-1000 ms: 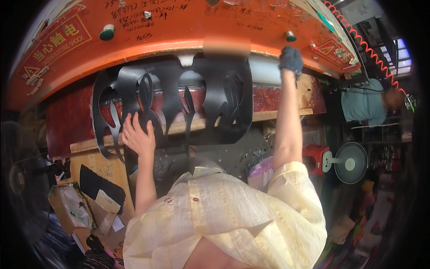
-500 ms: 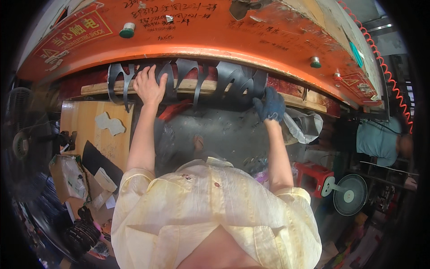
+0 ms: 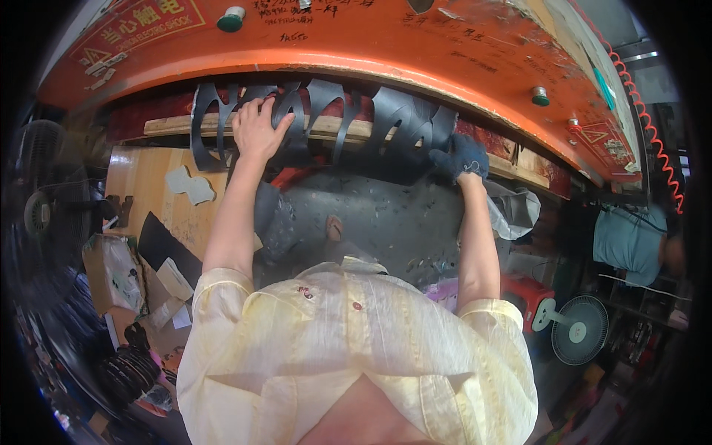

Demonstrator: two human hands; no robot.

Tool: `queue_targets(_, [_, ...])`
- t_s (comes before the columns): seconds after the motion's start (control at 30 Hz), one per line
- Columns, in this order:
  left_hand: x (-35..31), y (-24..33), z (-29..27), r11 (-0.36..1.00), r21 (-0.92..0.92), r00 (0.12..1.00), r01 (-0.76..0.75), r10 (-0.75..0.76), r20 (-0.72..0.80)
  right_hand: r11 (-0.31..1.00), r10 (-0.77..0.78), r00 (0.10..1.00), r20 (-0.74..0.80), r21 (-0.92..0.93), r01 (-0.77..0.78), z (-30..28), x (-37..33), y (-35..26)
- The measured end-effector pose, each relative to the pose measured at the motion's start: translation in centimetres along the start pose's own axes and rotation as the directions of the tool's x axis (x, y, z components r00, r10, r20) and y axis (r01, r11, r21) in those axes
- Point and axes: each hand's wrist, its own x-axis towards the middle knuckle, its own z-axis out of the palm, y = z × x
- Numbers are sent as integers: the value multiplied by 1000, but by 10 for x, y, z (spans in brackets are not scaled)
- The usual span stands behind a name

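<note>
A black sheet (image 3: pixel 393 126), with rows of curved openings cut through it, hangs over the front edge of the orange machine's bed. It looks like leather or a similar flexible material. My bare left hand (image 3: pixel 258 127) lies on its left part, fingers spread and thumb apart. At the sheet's right end is my right hand (image 3: pixel 463 159) in a dark blue glove, closed around the edge with the thumb toward the sheet. The far part of the sheet disappears under the orange beam (image 3: pixel 326 55).
A wooden strip (image 3: pixel 512 169) runs along the red bed. To the left, a wooden board (image 3: pixel 141 174) bears a pale cut-out piece (image 3: pixel 190 185) and an open cardboard box (image 3: pixel 111 282). A grey fan (image 3: pixel 578 330) stands right; a person in teal (image 3: pixel 629 245) is beyond it.
My view has shifted, so the machine sits higher in the picture. The gloved right hand has closed in on the sheet's edge and moved slightly lower; the left hand stays on the sheet.
</note>
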Motion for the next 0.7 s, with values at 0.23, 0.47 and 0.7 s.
queue_targets(0.23, [-37,-1,-10,1000,-2,1000,10,-10,-29,995,72,995,70,57,-76,5,-30,-6])
queue_targets(0.47, [-101,-4,-46,991,-112,997,67,-62,49,972,108,990,89,199,-124,1,-95,-2])
queue_targets(0.7, [-167,13,-62,974,-216,982,66,-101,-157,848,292,954,-65,479,-226,-42,-83,-58])
